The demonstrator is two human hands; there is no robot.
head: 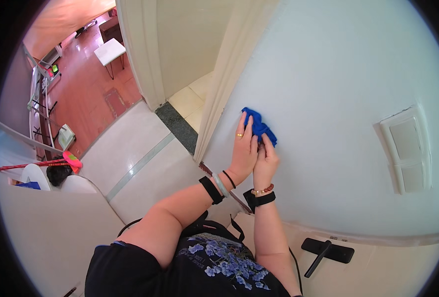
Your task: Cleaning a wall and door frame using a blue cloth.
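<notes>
A crumpled blue cloth [258, 126] lies against the pale wall [323, 111], beneath the fingers of both hands. My left hand [244, 148], with a ring on one finger, presses it with outstretched fingers along its left side. Close beside it, my right hand [267, 159] has bent fingers on the cloth's lower edge. The two hands touch near the thumbs, and part of the cloth is hidden under them. Black straps and bracelets circle both wrists.
A cream door frame [219, 85] stands just left of the cloth. On the right, a raised white two-panel fitting [407, 150] projects from the wall. A black flat-headed tool [328, 250] with a handle lies on a cream surface below. A white-topped stool [110, 52] stands farther off.
</notes>
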